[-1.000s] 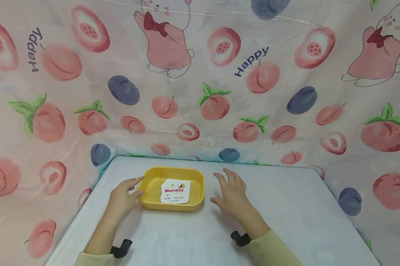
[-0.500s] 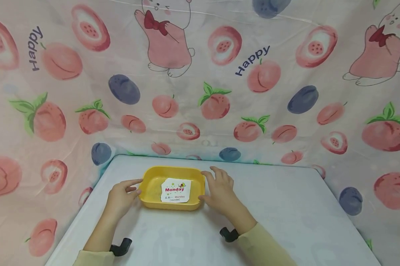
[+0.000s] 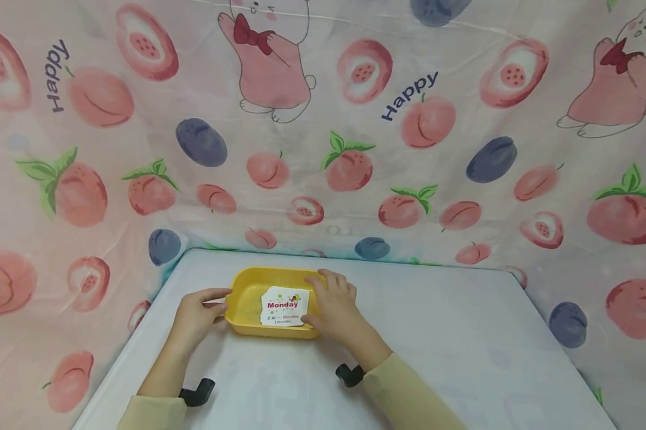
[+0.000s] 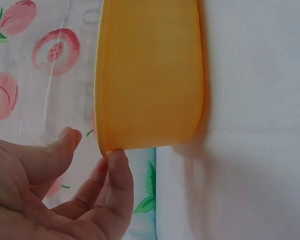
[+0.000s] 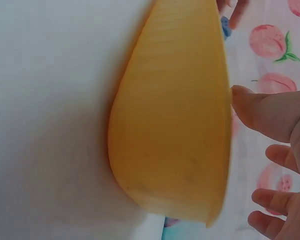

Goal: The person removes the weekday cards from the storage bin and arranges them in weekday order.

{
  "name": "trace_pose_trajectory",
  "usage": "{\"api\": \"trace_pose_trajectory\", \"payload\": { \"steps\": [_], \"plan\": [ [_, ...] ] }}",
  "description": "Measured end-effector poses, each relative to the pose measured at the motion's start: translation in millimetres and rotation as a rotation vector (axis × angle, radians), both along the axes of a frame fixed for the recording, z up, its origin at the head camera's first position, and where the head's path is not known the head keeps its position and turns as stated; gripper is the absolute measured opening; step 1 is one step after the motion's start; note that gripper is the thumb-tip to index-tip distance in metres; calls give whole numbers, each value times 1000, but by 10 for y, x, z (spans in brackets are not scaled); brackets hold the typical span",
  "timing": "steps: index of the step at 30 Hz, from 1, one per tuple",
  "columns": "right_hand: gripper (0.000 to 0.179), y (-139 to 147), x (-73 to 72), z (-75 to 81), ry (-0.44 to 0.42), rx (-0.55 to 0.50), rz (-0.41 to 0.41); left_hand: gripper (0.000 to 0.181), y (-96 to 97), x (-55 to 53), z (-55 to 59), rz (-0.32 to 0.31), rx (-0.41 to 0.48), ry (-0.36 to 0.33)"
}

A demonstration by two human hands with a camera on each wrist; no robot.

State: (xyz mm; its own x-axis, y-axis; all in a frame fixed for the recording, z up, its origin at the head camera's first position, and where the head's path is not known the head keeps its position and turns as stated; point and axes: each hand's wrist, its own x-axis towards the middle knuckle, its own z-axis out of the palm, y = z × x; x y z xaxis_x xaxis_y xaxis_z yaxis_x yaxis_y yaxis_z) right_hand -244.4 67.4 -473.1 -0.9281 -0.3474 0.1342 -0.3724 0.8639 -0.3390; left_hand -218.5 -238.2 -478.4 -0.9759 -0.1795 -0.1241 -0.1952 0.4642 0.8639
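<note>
A shallow yellow tray (image 3: 241, 304) holds a white card (image 3: 284, 306) printed "Monday" with small pictures, lying in its right half. At the tray's left end is my left hand (image 3: 193, 316). In the left wrist view, fingertips of that hand (image 4: 85, 195) touch the tray's end wall (image 4: 152, 75) at the rim, while the thumb stays off it. My right hand (image 3: 334, 307) reaches over the tray's right end and hides part of that rim. The right wrist view shows this hand (image 5: 280, 155) with spread, loosely bent fingers above the tray's rim (image 5: 225, 150), nothing gripped.
The tray stands on a white-covered table (image 3: 436, 346). Behind and beside it hangs a pink fruit-printed cloth (image 3: 301, 149). Black curved pieces (image 3: 198, 393) sit at both wrists, by the pale sleeves (image 3: 153, 412).
My right hand has moved left, from beside the tray to over its right end, near the card. The left hand has stayed at the tray's left end. Tray and card look unmoved.
</note>
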Motion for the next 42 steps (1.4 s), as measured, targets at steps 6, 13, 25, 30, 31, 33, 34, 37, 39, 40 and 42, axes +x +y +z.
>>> {"api": "trace_pose_trajectory", "payload": {
  "steps": [6,13,25,30,31,33,34,37,39,40,42],
  "plan": [
    [83,-137,-72,-42,-10,36,6,36,0,-51,-37,10,56,1],
    [83,-280,-113,-58,-32,66,24,29,6,-91,-66,37,87,-27],
    [82,-432,-262,-143,-54,85,74,23,-18,-166,-126,68,102,-95],
    [86,-484,-297,-162,-75,109,92,24,-17,-187,-134,54,96,-90],
    [87,-492,-305,-166,-80,119,93,25,-17,-190,-133,54,97,-91],
    [90,-507,-319,-171,-92,143,91,25,-18,-197,-131,54,101,-97],
    [92,-514,-326,-173,-98,152,90,25,-16,-198,-130,55,103,-100],
    [96,-532,-356,-181,-116,175,83,25,-19,-206,-131,59,111,-110],
    [98,-542,-375,-188,-129,187,80,25,-27,-213,-133,60,119,-116],
    [98,-547,-386,-192,-133,194,80,25,-29,-214,-132,60,124,-120],
    [98,-556,-404,-201,-140,208,84,25,-39,-223,-135,61,131,-131]
  ]
}}
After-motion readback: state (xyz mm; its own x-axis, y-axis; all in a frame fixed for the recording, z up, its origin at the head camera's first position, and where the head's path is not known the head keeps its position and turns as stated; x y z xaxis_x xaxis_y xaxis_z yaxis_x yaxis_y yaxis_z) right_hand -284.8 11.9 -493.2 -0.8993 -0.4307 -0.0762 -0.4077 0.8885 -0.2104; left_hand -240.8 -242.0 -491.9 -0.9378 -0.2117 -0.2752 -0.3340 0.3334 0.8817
